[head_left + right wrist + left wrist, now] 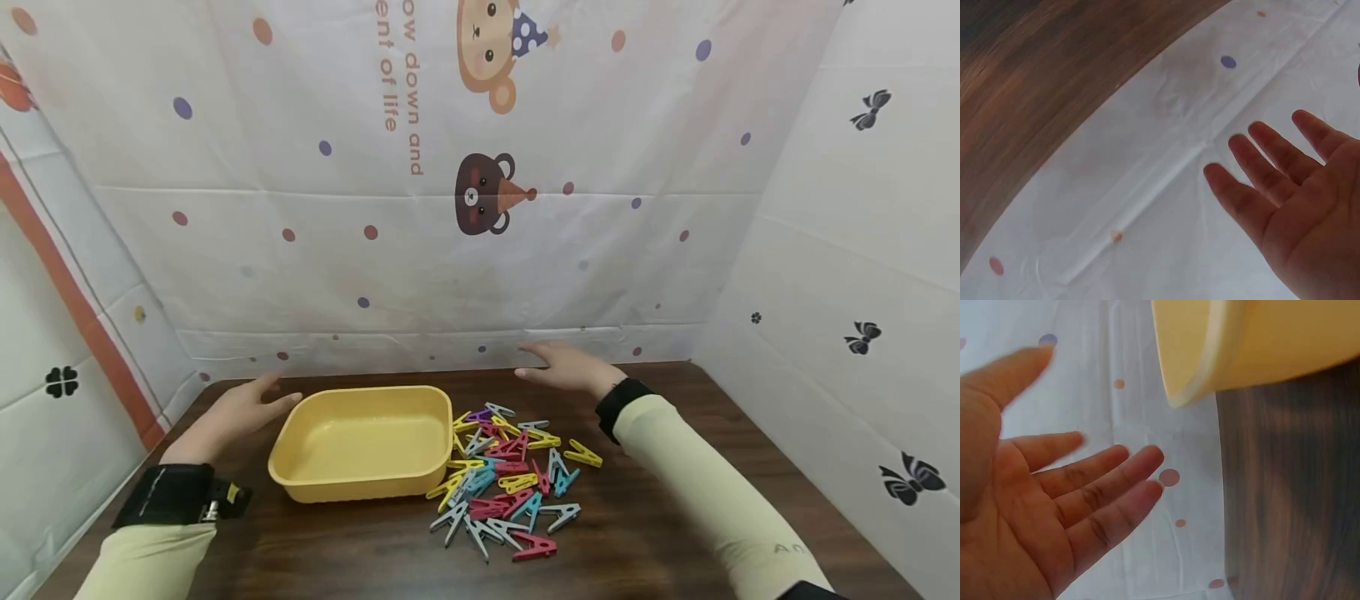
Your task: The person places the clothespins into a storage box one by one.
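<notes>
A yellow plastic basin [360, 487] stands on the table with nothing inside it. Just off its left end is my left hand [243, 412], palm bare and fingers spread in the left wrist view. To the basin's right lies a loose pile of clothespins [510, 467] in red, yellow, blue, grey and purple, a few close against the basin's side. My right hand [566, 368] hovers beyond the back of the pile, fingers extended and holding nothing; the right wrist view shows its open palm [1316, 206].
The dark wooden table [322, 550] meets a white patterned cloth [420, 275] along its back edge. Similar cloth walls [847, 250] rise at the left and right sides. One yellow clothespin [583, 453] lies apart at the pile's right.
</notes>
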`<state>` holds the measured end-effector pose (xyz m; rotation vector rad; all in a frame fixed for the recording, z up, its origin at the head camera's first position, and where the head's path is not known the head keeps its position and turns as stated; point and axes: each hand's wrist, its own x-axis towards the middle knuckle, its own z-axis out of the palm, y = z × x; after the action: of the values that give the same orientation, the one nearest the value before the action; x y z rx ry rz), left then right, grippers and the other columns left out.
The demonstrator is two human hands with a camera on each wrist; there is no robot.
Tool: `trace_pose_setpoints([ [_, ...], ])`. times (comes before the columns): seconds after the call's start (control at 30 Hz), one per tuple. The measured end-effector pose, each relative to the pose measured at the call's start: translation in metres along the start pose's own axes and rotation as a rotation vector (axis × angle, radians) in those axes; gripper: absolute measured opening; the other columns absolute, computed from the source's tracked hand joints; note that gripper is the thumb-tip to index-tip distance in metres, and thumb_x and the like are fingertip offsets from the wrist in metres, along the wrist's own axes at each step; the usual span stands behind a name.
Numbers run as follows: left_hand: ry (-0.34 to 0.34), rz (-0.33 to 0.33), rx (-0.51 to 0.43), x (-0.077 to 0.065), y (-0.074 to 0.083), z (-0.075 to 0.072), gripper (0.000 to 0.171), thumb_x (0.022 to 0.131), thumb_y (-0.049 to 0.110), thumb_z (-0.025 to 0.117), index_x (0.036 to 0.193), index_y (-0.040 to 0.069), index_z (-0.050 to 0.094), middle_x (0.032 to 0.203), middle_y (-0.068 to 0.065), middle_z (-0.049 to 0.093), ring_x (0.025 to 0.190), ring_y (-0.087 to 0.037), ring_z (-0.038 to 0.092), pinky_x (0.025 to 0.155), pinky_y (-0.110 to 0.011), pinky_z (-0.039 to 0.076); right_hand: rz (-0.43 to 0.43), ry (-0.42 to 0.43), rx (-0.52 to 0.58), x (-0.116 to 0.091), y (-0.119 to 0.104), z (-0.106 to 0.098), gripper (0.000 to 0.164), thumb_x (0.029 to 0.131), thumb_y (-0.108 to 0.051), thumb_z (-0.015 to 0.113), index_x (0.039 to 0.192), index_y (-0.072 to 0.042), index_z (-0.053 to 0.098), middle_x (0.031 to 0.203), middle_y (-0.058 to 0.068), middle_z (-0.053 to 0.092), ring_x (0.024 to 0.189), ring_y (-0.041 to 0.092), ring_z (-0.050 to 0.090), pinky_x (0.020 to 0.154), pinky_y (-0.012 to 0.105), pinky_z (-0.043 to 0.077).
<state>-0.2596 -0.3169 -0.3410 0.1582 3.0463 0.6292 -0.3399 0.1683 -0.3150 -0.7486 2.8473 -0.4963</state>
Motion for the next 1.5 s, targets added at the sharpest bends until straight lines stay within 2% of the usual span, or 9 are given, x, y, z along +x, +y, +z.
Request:
trace_pose_setpoints([
  [0.17, -0.011, -0.045, -0.073, 0.000, -0.004, 0.005, 0.068, 0.107, 0.039, 0.049, 0.141, -0.019, 0.044, 0.128, -0.037, 0.062, 0.109, -0.046, 0.068, 0.093, -0.058, 0.054, 0.020, -0.005, 0.020, 0.022, -0.010, 0.016, 0.062, 0.104, -0.043, 0.054, 0.152, -0.005, 0.045, 0.153, 0.022, 0.051, 0.141, 0.040, 0.050, 0.116, 0.056, 0.040],
  [0.23, -0.025, -0.068, -0.126, -0.001, -0.006, 0.009, 0.064, 0.107, 0.035, 0.050, 0.140, -0.020, 0.046, 0.108, -0.030, 0.071, 0.090, -0.033, 0.072, 0.082, -0.049, 0.058, 0.025, -0.010, 0.022, 0.029, -0.013, 0.023, 0.057, 0.103, -0.039, 0.057, 0.148, -0.004, 0.050, 0.147, 0.021, 0.056, 0.136, 0.039, 0.055, 0.113, 0.055, 0.044],
  [0.3, -0.038, -0.093, -0.176, -0.002, -0.006, 0.013, 0.060, 0.106, 0.031, 0.051, 0.139, -0.019, 0.047, 0.088, -0.018, 0.073, 0.075, -0.022, 0.068, 0.071, -0.039, 0.056, 0.027, -0.014, 0.017, 0.035, -0.015, 0.030, 0.052, 0.103, -0.035, 0.060, 0.143, -0.002, 0.055, 0.142, 0.020, 0.060, 0.132, 0.038, 0.058, 0.111, 0.053, 0.046],
  [0.4, -0.037, -0.126, -0.235, -0.005, -0.006, 0.018, 0.054, 0.106, 0.026, 0.051, 0.137, -0.019, 0.050, 0.068, -0.002, 0.062, 0.063, -0.014, 0.057, 0.061, -0.029, 0.046, 0.016, -0.009, -0.006, 0.041, -0.017, 0.040, 0.046, 0.101, -0.030, 0.063, 0.136, 0.000, 0.061, 0.137, 0.019, 0.065, 0.128, 0.036, 0.061, 0.109, 0.052, 0.048],
  [0.63, -0.022, -0.185, -0.363, -0.005, -0.007, 0.028, 0.051, 0.103, 0.019, 0.055, 0.134, -0.021, 0.051, 0.070, 0.000, 0.058, 0.065, -0.014, 0.055, 0.060, -0.028, 0.047, 0.076, -0.027, 0.027, 0.050, -0.018, 0.057, 0.035, 0.098, -0.019, 0.067, 0.129, -0.003, 0.066, 0.130, 0.015, 0.068, 0.120, 0.032, 0.064, 0.106, 0.050, 0.051],
  [0.77, -0.023, -0.197, -0.382, -0.003, -0.010, 0.031, 0.053, 0.101, 0.018, 0.059, 0.134, -0.021, 0.051, 0.089, -0.015, 0.069, 0.073, -0.014, 0.062, 0.067, -0.033, 0.057, 0.115, -0.043, 0.033, 0.054, -0.018, 0.065, 0.031, 0.097, -0.018, 0.068, 0.126, -0.005, 0.068, 0.127, 0.014, 0.069, 0.116, 0.030, 0.065, 0.105, 0.049, 0.051],
  [0.93, -0.018, -0.189, -0.346, -0.003, -0.015, 0.035, 0.050, 0.100, 0.017, 0.061, 0.131, -0.021, 0.054, 0.107, -0.028, 0.071, 0.081, -0.015, 0.068, 0.073, -0.038, 0.061, 0.126, -0.083, 0.025, 0.061, -0.019, 0.074, 0.026, 0.096, -0.013, 0.068, 0.121, -0.006, 0.070, 0.124, 0.013, 0.070, 0.111, 0.026, 0.066, 0.101, 0.046, 0.053],
  [1.23, 0.019, -0.205, -0.342, -0.006, -0.015, 0.039, 0.046, 0.099, 0.017, 0.061, 0.127, -0.019, 0.059, 0.103, -0.026, 0.071, 0.077, -0.013, 0.066, 0.068, -0.035, 0.059, 0.127, -0.091, -0.037, 0.067, -0.025, 0.079, 0.018, 0.095, -0.010, 0.070, 0.112, -0.005, 0.072, 0.110, 0.012, 0.072, 0.091, 0.020, 0.066, 0.087, 0.040, 0.057],
  [1.5, 0.041, -0.204, -0.324, -0.011, -0.014, 0.041, 0.047, 0.100, 0.020, 0.060, 0.127, -0.018, 0.059, 0.073, -0.005, 0.061, 0.063, -0.014, 0.060, 0.061, -0.033, 0.054, 0.127, -0.090, -0.062, 0.069, -0.028, 0.085, 0.017, 0.093, -0.007, 0.070, 0.110, -0.004, 0.071, 0.109, 0.013, 0.072, 0.092, 0.022, 0.066, 0.091, 0.041, 0.056],
])
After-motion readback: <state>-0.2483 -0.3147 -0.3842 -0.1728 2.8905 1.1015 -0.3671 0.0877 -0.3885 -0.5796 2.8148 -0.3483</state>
